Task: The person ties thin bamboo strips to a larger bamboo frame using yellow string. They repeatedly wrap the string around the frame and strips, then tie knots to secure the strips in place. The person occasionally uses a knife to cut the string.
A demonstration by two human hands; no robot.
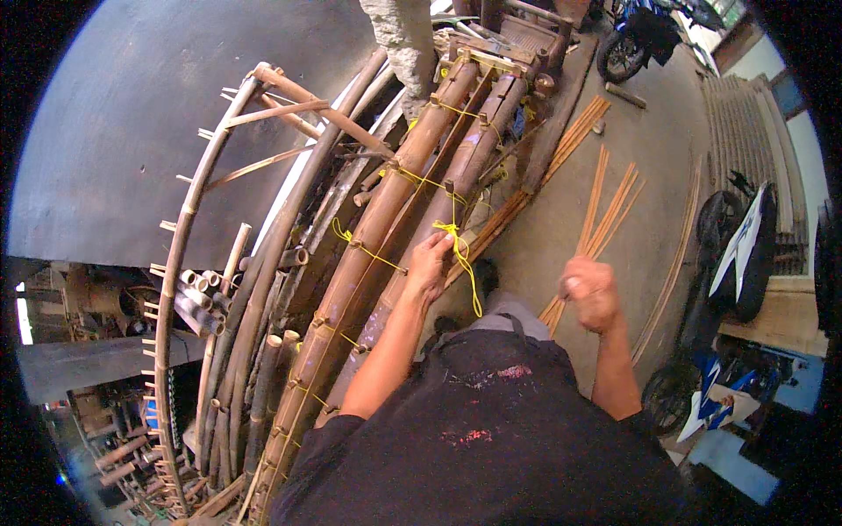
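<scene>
Two long brown bamboo poles point(383, 206) lie side by side in front of me, studded with short pegs. A thin yellow cord point(472, 285) is looped round the pegs; part of it is bunched in a tangle and hangs down as a loose loop. My left hand point(428, 267) reaches over the right-hand pole with its fingertips pinched on this bunched cord. Farther right, my right hand point(590, 289) is raised above the floor, closed in a fist. Whatever its fingers hold, if anything, is hidden.
Thin bamboo strips point(605, 219) lie on the concrete floor beyond my right hand, with a longer bundle point(574, 145) beside the poles. A curved bamboo frame point(186, 215) with pegs stands left. Motorcycles are parked at right, one wheel point(621, 60) at the back. A rough post point(402, 44) rises behind.
</scene>
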